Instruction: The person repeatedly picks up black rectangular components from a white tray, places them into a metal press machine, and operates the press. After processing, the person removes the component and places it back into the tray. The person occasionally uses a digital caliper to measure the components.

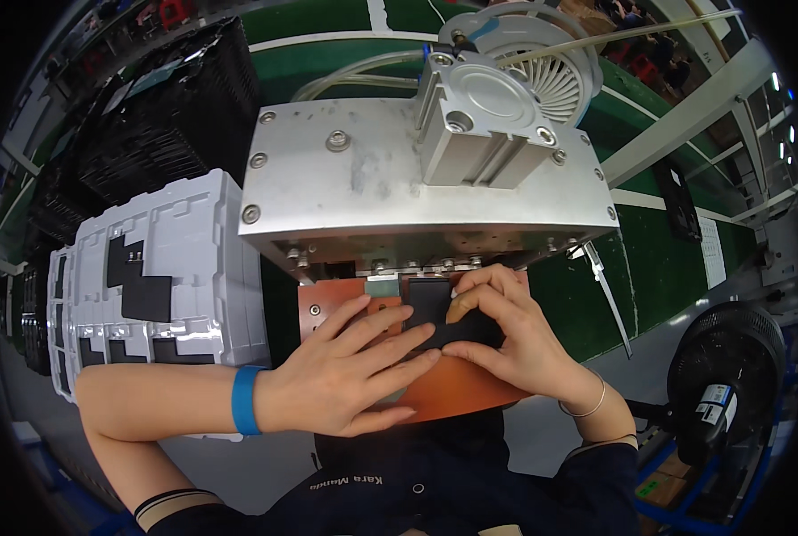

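Two hands on one small black part, which sits on the orange-brown plate right under the metal press. Left hand lies flat, fingers spread, tips resting on the part's left side and the plate. Right hand is curled, fingertips pinching the part's right edge and top. Part looks seated or nearly seated on the plate; judged as mid-placement, hands not yet clear of the press. Press head is up with a gap over the plate, so pressing looks not done.

White tray stack to the person's left: top tray shows black pieces in a few pockets, other pockets look bare, so only part of the batch is out or in, cannot tell which. Black crates behind it, contents not readable. Blue wristband on left wrist, thin bracelet on right. Black fan at lower right
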A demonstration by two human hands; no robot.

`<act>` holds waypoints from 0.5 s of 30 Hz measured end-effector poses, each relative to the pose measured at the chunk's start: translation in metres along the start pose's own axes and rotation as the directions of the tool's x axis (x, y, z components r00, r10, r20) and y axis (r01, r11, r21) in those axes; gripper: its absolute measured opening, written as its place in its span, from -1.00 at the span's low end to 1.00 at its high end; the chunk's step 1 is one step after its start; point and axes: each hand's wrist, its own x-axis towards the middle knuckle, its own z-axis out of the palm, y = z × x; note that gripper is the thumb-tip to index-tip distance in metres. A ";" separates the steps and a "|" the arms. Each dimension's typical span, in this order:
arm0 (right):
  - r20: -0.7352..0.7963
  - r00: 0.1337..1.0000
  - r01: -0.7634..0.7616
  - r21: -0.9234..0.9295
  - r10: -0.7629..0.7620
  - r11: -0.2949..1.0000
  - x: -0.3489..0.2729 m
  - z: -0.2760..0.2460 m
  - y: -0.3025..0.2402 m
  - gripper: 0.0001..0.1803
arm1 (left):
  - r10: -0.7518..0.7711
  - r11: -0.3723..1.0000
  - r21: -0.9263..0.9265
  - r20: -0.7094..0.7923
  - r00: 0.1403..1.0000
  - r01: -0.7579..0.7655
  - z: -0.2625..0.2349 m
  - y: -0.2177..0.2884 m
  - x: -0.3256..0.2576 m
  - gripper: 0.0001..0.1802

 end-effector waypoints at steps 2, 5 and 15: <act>-0.009 0.999 -0.046 0.072 0.047 0.996 -0.002 -0.006 -0.004 -0.63 | 0.025 0.999 0.032 -0.023 0.999 -0.024 -0.001 0.003 0.003 -0.41; 0.122 0.943 -0.329 0.468 0.309 0.821 -0.009 -0.013 0.002 -0.65 | -0.013 0.999 -0.039 -0.174 0.985 0.007 -0.017 0.008 0.008 -0.48; 0.105 0.983 -0.173 0.803 0.150 0.571 0.014 0.031 -0.064 -0.65 | -0.594 0.354 -0.866 0.083 0.800 0.353 -0.053 0.018 -0.040 -0.77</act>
